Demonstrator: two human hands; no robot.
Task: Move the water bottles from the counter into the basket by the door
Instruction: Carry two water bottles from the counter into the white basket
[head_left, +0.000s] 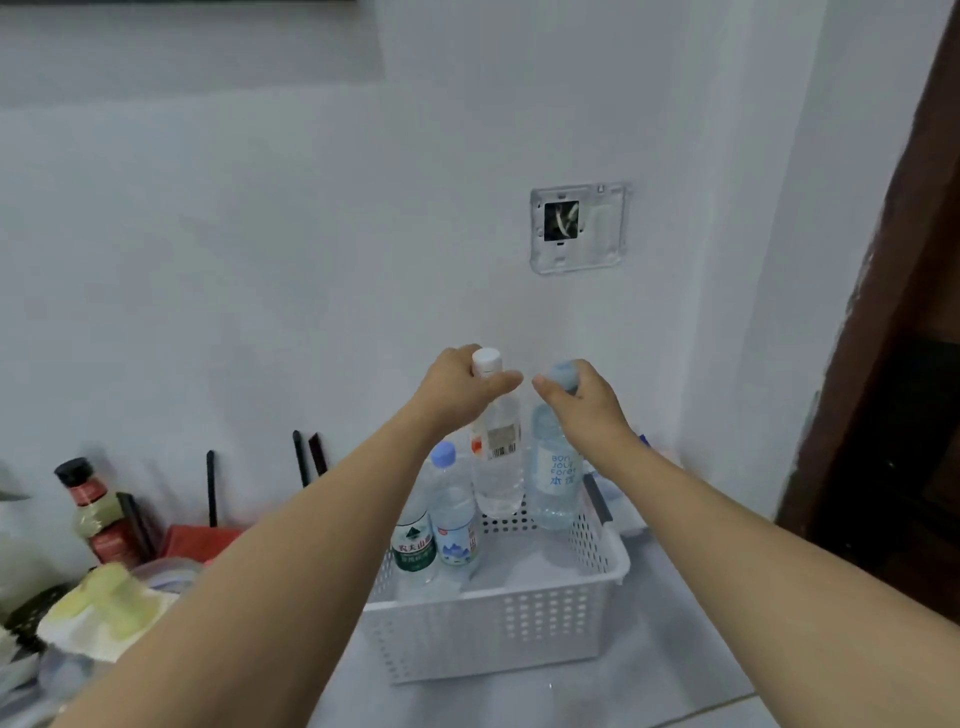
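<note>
Over the white perforated plastic basket (498, 623), our left hand (457, 387) grips a clear white-capped water bottle (497, 462) and our right hand (584, 395) a pale-blue-capped bottle (555, 478), both upright by their necks.

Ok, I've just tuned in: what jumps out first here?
Two hands, each with a grip on a bottle neck: the left hand holds a white-capped bottle, the right hand a blue-capped bottle, both over the back of the white basket. Two more bottles stand inside at its left.
</note>
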